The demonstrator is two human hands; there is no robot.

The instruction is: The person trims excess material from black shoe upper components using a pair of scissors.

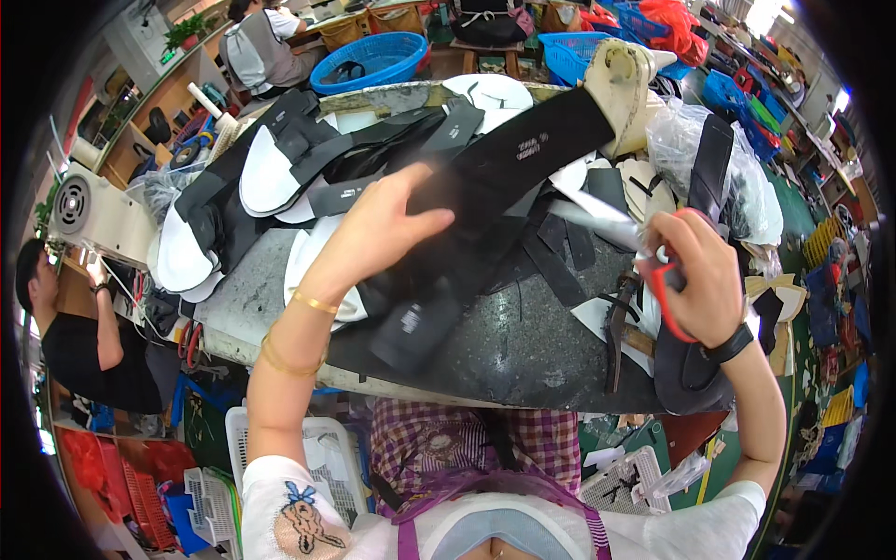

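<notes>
My left hand [375, 229] grips a long black shoe-upper piece [546, 140] with pale print on it, raised over the table [499, 350]. Its lower part is smeared by motion. In my right hand [707, 271] are scissors with red handles [667, 294]; their blades [597, 217] point left and look parted, clear of the piece. Beyond my left hand lies a heap of black upper pieces with white insole-shaped parts [271, 173]. Narrow black strips [551, 261] lie on the table near the scissors.
A pale machine part [618, 89] rises at the table's far right side. Clear plastic bags [677, 135] lie beside it. Blue baskets [369, 63] stand beyond the table. One person [70, 345] sits at the left, another [252, 47] farther back. White crates [327, 439] stand below the near edge.
</notes>
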